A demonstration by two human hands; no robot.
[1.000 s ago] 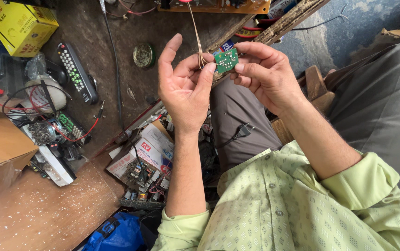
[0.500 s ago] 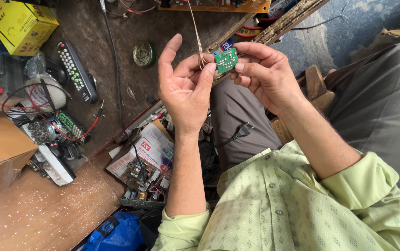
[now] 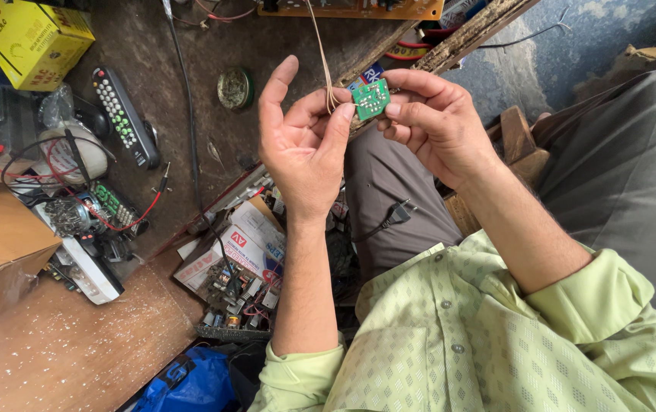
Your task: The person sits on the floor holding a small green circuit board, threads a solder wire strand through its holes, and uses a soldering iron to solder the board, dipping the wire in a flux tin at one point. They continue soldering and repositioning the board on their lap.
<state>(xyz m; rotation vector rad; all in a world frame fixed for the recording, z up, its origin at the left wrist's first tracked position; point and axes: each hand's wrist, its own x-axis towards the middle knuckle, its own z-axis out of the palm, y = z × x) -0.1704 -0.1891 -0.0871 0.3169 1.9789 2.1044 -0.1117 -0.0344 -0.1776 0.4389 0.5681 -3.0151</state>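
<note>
I see a small green circuit board (image 3: 371,99) held up mid-frame, above the lap. Right hand (image 3: 427,122) is clamped on it, fingertips pinching its right edge. Left hand (image 3: 305,149) is loosely cupped, palm to camera, thumb and fingers closed on the thin tan wires (image 3: 326,72) that run up from the board's left side.

Packages: yellow cardboard box (image 3: 30,38) top left on the workbench; black remote (image 3: 123,116) beside it; white-and-red cartons (image 3: 240,244) in a tray of parts below the left wrist; blue bag (image 3: 190,381) at the bottom edge; brown box (image 3: 0,236) far left.

Bench is crowded on the left. Open room only around the round tin (image 3: 235,88) and over the grey trousers (image 3: 618,168).
</note>
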